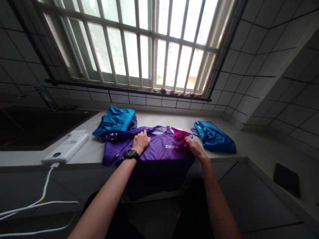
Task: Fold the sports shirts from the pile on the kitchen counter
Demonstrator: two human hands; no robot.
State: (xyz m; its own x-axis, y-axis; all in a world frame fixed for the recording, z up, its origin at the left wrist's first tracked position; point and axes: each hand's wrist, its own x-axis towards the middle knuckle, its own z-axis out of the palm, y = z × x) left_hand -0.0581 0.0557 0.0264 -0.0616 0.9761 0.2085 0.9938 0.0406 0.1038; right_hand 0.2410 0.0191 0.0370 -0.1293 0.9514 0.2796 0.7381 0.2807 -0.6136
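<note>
A purple T-shirt (159,152) with red patterned patches at one shoulder and a small white chest label lies on the counter, its lower part hanging over the front edge. My left hand (141,141), with a black watch on the wrist, has its fingers curled onto the fabric left of the neckline. At the opposite shoulder my right hand (195,147) pinches the cloth by the red patch. Left of the shirt sits a pile of folded blue clothes (116,119), which the sleeve side touches. Another folded blue pile (215,136) lies just beyond my right hand.
A white power bank (66,149) with a plugged-in white cable (46,184) rests near the counter's front edge. Behind it are a dark sink (37,129) and a faucet (46,98). A dark flat object (286,179) lies on the right counter. A barred window (139,43) stands behind.
</note>
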